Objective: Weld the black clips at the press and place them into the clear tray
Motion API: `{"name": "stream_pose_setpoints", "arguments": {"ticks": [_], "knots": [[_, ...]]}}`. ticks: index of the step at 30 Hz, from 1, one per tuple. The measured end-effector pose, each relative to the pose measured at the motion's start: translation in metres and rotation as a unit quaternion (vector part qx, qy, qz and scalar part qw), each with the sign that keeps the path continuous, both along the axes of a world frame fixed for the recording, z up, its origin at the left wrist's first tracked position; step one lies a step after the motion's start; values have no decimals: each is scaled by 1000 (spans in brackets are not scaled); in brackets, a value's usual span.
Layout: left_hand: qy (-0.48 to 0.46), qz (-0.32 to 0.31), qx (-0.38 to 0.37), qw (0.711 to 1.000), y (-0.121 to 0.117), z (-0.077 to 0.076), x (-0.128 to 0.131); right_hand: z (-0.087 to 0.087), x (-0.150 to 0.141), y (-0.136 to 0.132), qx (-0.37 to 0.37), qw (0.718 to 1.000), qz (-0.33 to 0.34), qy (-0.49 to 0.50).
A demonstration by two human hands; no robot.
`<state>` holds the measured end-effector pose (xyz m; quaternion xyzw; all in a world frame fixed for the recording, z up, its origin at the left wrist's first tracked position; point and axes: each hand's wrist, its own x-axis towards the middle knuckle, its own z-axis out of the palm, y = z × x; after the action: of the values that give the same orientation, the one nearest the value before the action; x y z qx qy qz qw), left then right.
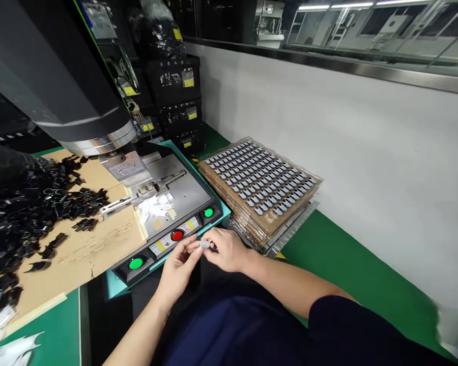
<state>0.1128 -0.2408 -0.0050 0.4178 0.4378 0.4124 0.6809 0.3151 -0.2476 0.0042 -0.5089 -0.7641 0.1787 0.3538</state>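
Both my hands meet just in front of the machine's control panel (168, 239). My left hand (178, 272) and my right hand (226, 250) pinch one small white-grey part (204, 244) between their fingertips. Right of my hands a stack of clear trays (259, 195) holds rows of several small grey parts. Behind the panel lies the steel work plate (183, 190) with a fixture and white scraps, under the large dark machine head (72, 81).
A heap of black plastic pieces (26, 213) covers cardboard (87, 249) at the left. The panel carries two green buttons (136, 263) and a red one (177, 235). Black crates (175, 96) stand at the back. A white wall (347, 152) borders the green bench (339, 264).
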Motion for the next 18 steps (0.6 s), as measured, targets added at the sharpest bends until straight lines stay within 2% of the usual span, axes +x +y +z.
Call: {"name": "stream_pose_setpoints", "arguments": {"ticks": [4,7,9,13,18], "knots": [[42,-33,-7,999,-6,-13,-3,-7,65,-11,-35,986,-159,-46],[54,-57,0,997,-7,-18,-4,-7,125,-20,-93,941,-298,-130],[58,-68,7,996,-7,-21,-3,-6,155,-25,-145,904,-354,-190],[88,-92,32,991,-11,-25,-3,-6,178,-27,-245,855,-376,-259],[120,-124,61,983,-14,-29,-5,-10,175,-21,-296,832,-361,-299]]}}
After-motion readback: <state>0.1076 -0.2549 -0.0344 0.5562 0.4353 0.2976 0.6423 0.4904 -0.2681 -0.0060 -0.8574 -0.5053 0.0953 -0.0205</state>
